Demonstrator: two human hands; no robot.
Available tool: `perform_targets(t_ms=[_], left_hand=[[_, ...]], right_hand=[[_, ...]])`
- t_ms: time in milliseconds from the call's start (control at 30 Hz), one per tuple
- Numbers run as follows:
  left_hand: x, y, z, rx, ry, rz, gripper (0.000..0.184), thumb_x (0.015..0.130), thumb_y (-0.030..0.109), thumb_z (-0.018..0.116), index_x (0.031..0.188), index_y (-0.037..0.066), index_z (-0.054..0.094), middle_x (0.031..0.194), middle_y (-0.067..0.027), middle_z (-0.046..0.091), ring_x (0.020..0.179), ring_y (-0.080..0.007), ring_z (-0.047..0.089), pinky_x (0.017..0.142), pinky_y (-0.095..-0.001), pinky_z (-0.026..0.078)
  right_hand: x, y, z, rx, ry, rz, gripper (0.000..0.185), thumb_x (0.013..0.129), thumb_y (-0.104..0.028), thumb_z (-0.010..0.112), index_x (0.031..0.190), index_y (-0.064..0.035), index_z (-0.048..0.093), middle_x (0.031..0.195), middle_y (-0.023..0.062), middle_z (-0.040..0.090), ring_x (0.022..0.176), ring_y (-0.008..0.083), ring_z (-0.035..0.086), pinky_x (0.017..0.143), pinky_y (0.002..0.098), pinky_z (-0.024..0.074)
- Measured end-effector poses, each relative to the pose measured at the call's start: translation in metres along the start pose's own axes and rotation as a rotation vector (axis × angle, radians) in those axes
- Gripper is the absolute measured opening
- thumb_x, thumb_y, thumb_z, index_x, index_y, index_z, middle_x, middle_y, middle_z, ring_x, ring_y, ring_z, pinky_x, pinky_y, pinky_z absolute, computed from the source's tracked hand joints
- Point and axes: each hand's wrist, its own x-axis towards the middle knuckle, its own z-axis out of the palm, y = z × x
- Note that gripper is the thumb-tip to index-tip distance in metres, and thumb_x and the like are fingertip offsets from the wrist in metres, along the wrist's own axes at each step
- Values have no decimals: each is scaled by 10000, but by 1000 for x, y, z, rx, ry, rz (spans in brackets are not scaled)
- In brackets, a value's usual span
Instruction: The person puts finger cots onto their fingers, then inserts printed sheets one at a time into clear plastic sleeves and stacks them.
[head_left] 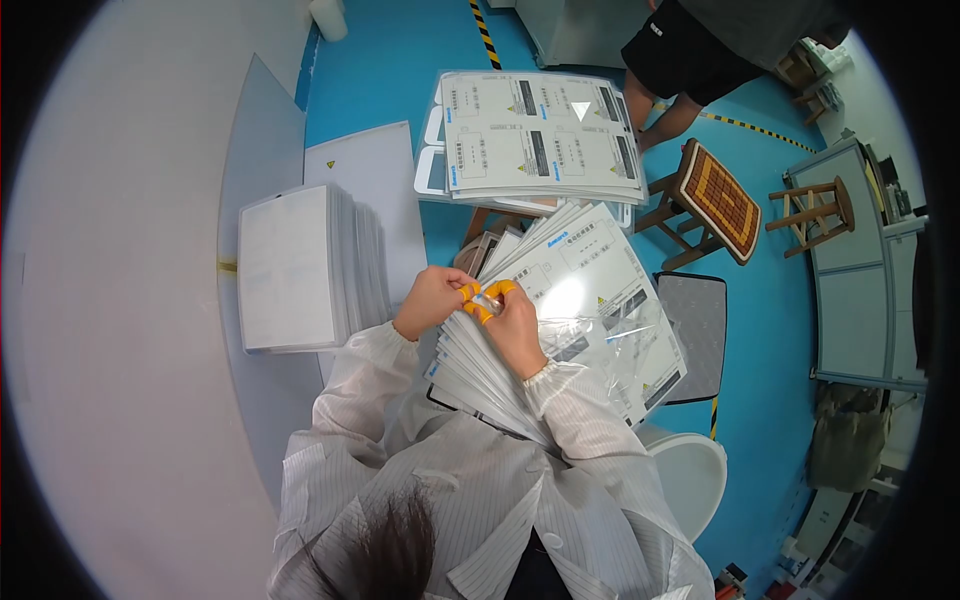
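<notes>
My left hand (433, 300) and my right hand (513, 328) meet over the left edge of a fanned stack of printed panels (600, 265). Both wear yellow finger cots, and their fingertips are pinched together. Between them is a small crumpled piece of clear plastic film (489, 302); its exact shape is hard to make out. The panels carry blue lettering, dark blocks and yellow warning triangles. Loose clear film (630, 345) lies wrinkled across the right part of the top panel, catching glare. The stack rests close to my lap.
A second stack of printed panels (540, 125) stands ahead. To the left, a tall stack of white sheets (285, 270) sits on a grey surface (375, 160). A stool with a beaded seat (720, 200), a wooden stool (815, 215) and a white bin (690, 480) are rightward. Another person (700, 50) stands beyond.
</notes>
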Motion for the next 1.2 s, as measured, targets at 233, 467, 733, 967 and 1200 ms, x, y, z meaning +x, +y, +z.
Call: perform_targets(t_ms=[233,467,733,967,1200], left_hand=[[0,7,5,-28,24,-27,160,822,62,581,911,-59,637,723,-72,629,623,-91,591,583,-199,482],[-5,1,4,-97,9,-62,172,833,80,573,925,-50,640,752,-70,628,644,-93,600,605,-200,500],[-7,-1,2,-114,-25,-42,190,849,91,549,957,-39,635,807,-64,627,671,-96,605,615,-199,503],[-9,-4,0,-259,-77,-88,214,839,74,567,1016,-35,620,857,-72,636,740,-107,610,662,-202,502],[-18,-2,-5,-319,-154,-39,257,828,15,558,1079,-31,595,928,-108,640,764,-126,620,700,-208,499]], right_hand=[[0,-1,-7,2,23,-61,266,654,-42,712,855,9,546,803,128,532,704,281,550,616,332,440],[0,16,-7,96,107,-18,224,706,-96,686,860,10,562,877,147,535,725,335,563,622,374,462],[-7,5,-3,-13,-102,-45,217,721,-110,675,857,17,563,850,150,533,716,339,561,597,381,457],[-8,5,-8,33,-58,-73,165,745,-68,634,850,36,560,861,162,526,714,339,554,611,371,451],[-4,3,-27,295,-115,-72,125,811,-84,567,869,27,562,863,109,534,718,256,582,637,347,476]])
